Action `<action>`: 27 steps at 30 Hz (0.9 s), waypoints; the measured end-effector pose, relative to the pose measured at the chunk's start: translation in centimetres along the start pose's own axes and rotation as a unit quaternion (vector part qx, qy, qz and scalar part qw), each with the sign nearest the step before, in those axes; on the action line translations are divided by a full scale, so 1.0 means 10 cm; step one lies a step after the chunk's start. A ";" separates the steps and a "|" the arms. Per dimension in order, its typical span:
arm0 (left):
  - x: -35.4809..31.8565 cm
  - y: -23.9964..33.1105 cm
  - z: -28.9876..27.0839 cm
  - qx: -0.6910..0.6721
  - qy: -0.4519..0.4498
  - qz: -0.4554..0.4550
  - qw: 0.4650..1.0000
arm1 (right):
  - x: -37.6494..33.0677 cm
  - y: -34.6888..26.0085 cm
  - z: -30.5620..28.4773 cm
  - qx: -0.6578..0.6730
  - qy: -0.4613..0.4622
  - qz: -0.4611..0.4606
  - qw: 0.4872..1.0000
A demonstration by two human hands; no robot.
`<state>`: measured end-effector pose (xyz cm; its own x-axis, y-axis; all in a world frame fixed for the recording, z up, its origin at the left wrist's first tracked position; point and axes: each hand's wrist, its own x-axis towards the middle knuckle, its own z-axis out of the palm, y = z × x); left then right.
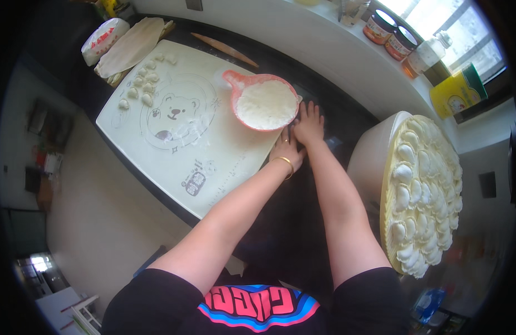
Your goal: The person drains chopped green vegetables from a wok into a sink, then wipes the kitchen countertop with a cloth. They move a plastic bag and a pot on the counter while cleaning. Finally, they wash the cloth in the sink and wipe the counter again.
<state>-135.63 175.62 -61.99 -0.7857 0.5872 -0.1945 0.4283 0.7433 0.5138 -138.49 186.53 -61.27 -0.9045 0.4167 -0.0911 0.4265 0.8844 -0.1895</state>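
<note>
A pink bowl [233,84] with a handle, filled with white flour [267,105], stands on the right end of a pale kneading mat [213,151] printed with a bear. My left hand [287,148], with a gold bracelet at the wrist, rests at the mat's right edge, just below the bowl, its fingers stretched out. Beside it my right hand [310,124] lies on the dark counter [330,100] right of the bowl, fingers spread. Neither hand visibly holds anything. Several small dough pieces [148,87] are grouped on the mat's far left.
To the right, a round tray [387,223] full of dumplings [425,190] rests on a white drum-shaped base [372,148]. A wooden rolling pin [224,49] lies behind the mat. At the back left are a flour bag [104,41] and a flat dough sheet [129,47]. Jars [379,27] line the windowsill.
</note>
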 end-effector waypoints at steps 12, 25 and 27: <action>-0.94 -0.05 0.09 0.139 -0.040 0.121 0.982 | -1.13 0.17 0.17 -0.135 0.122 0.031 0.983; -3.34 -0.57 0.50 0.265 0.064 0.175 0.946 | -3.57 -0.26 0.33 -0.112 0.075 -0.100 0.986; -3.52 -0.81 0.86 0.235 0.210 0.174 0.933 | -3.82 -0.35 0.35 -0.105 0.089 -0.150 0.979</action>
<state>-107.62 151.64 -66.47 -0.6252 0.7160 0.3105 0.7616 0.6467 0.0423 -105.43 166.80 -60.59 -0.9829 0.1449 0.1135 0.1487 0.9885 0.0261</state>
